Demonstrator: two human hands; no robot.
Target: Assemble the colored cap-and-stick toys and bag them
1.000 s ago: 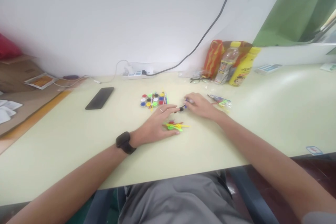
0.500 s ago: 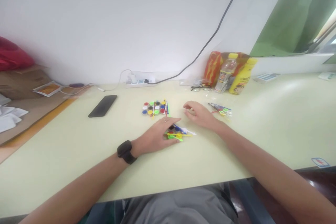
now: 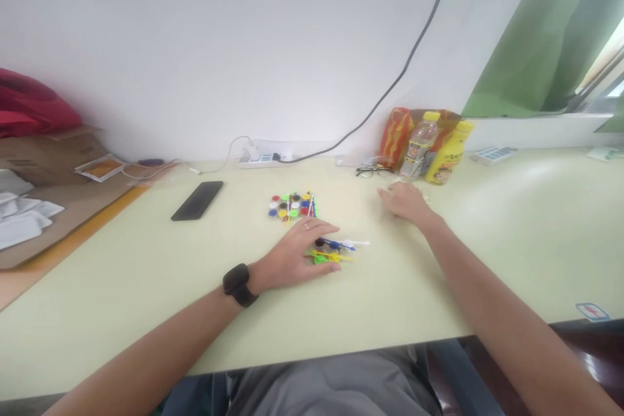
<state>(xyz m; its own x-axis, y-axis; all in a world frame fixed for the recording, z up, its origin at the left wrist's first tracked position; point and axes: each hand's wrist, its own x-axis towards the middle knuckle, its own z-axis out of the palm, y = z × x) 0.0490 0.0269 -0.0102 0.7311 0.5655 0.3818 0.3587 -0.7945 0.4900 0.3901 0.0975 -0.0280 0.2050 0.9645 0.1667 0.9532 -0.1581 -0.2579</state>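
My left hand (image 3: 287, 255) rests on the table with thumb and fingers apart, curved around a small pile of plastic arrow-shaped pieces. In that pile I see a blue arrow (image 3: 337, 244), a white arrow (image 3: 359, 243), a yellow arrow (image 3: 336, 258) and a green piece (image 3: 319, 260). My right hand (image 3: 407, 201) is at the right, low over the table, its fingers curled in; whatever lies under them is hidden. Just beyond my left hand sit rows of coloured round discs (image 3: 294, 205), with a white arrow (image 3: 311, 203) and other thin pieces lying over them.
A black phone (image 3: 197, 200) lies to the left. Along the wall are a power strip (image 3: 263, 160), glasses (image 3: 374, 171), a clear bottle (image 3: 420, 146) and a yellow bottle (image 3: 448, 155). A cardboard box (image 3: 53, 156) stands at far left.
My right hand has moved right, over the spot where a smaller pile of arrow pieces lay in view. My left hand stays beside its pile. The view has shifted slightly.
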